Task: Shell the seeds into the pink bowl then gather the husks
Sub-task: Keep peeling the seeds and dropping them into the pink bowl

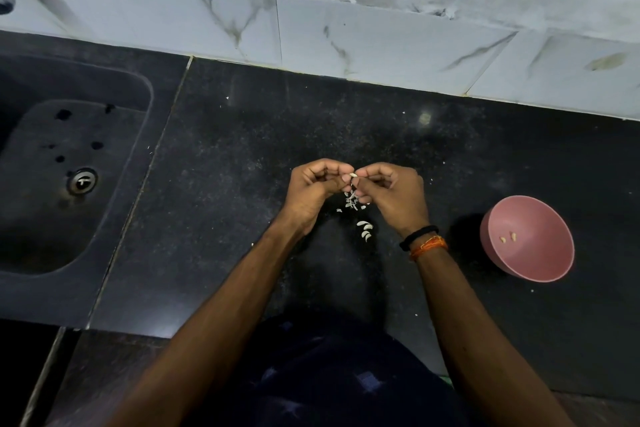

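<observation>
Dim, cool light falls from overhead and behind, casting the person's broad shadow on the speckled black stone bench (242, 156) toward 6 o'clock. A faint glare spot sits at 1 o'clock. The white marble-veined wall tiles (346, 35) bow with wide-angle distortion; the corners blur.

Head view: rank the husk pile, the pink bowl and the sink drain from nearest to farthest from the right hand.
From the right hand:
1. Husk pile, on the counter just below and beside it.
2. Pink bowl, to its right, holding a few kernels.
3. Sink drain, far left, beyond the left hand.
</observation>
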Tool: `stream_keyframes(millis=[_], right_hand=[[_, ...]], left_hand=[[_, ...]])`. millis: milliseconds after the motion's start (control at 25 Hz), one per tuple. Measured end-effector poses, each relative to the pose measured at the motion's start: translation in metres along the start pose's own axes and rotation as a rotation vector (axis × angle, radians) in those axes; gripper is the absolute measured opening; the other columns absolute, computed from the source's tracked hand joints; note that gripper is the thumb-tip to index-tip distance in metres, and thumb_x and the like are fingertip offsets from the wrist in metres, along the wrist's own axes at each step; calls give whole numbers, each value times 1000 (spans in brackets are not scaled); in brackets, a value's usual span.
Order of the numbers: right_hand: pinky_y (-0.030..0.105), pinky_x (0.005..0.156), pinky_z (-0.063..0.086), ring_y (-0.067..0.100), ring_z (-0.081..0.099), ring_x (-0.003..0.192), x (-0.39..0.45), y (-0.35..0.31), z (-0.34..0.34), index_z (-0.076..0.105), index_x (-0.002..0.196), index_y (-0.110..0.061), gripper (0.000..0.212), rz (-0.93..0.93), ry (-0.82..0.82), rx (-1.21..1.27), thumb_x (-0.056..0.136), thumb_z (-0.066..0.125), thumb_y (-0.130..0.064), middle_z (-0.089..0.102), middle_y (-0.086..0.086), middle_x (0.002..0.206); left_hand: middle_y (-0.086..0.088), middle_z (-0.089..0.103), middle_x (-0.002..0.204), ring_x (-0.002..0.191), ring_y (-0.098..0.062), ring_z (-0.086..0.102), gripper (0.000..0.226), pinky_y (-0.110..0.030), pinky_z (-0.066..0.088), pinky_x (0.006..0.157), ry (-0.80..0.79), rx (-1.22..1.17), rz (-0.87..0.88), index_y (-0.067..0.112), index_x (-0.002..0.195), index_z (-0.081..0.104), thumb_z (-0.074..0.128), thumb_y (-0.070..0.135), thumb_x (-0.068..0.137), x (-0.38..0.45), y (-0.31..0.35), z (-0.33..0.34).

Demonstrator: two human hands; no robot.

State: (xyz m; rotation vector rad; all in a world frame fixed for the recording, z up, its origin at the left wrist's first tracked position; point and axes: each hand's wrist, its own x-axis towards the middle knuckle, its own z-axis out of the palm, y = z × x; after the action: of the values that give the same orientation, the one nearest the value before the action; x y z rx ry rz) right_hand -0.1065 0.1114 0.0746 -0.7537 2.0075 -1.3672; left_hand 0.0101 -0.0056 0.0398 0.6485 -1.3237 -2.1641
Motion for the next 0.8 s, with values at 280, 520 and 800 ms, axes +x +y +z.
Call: stream_keyframes(millis=[280,520,800], right_hand=[[31,79,62,7,72,82,0,-3,-1,78,97,-13,11,-216,71,-237,86,79,-11,76,-6,89],[35,81,62,7,73,83,0,-1,-2,78,96,-21,12,-144,76,-212,88,77,-12,76,-10,88],[33,71,58,8,68,68,0,3,-6,70,70,-24,19,-17,163,-380,85,77,-34,70,-9,68]], left_hand=[[-14,73,89,84,-23,69,14,-32,59,79,-2,-33,-71,-2,100,71,65,-8,89,1,1,-1],[-14,71,85,77,-20,69,15,-30,59,75,34,-34,-54,-4,100,70,66,-10,87,0,3,1],[-17,73,85,73,-22,68,15,-30,59,72,96,4,-28,-3,98,73,70,-8,84,1,4,3]])
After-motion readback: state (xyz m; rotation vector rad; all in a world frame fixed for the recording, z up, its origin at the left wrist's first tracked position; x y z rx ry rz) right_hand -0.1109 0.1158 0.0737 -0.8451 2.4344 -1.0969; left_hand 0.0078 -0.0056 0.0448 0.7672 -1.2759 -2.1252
